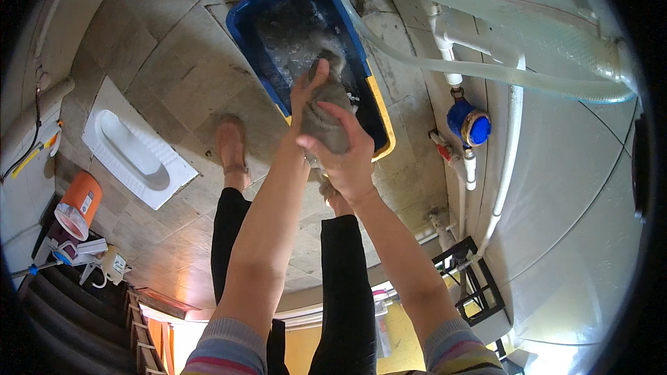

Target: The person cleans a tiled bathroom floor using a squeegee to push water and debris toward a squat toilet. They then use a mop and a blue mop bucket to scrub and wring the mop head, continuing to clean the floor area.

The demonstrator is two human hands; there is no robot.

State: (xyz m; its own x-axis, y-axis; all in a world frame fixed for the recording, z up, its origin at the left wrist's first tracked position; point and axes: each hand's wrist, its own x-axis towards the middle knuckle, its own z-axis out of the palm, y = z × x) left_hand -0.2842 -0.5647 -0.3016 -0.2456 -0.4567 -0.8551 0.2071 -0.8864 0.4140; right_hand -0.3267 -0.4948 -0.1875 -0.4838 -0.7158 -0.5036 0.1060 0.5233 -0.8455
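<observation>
A wet grey cloth (326,125) is bunched up between my two hands, above the near part of a blue tub with a yellow end (381,107). My left hand (308,94) grips its left side, thumb over the top. From the right, my right hand (351,156) is wrapped around the lower part, its thumb and fingers pressing into the folds. Grey, sudsy water (292,31) fills the far part of the tub, and some of the cloth's upper end hangs toward it. My palms are partly hidden by the cloth.
A clear hose (445,64) runs from the right wall toward the tub. White pipes (514,118) and a blue water meter (470,123) line that wall. Left, a white squat toilet (135,153) is set in the tiled floor, near an orange bucket (78,201). My feet stand before the tub.
</observation>
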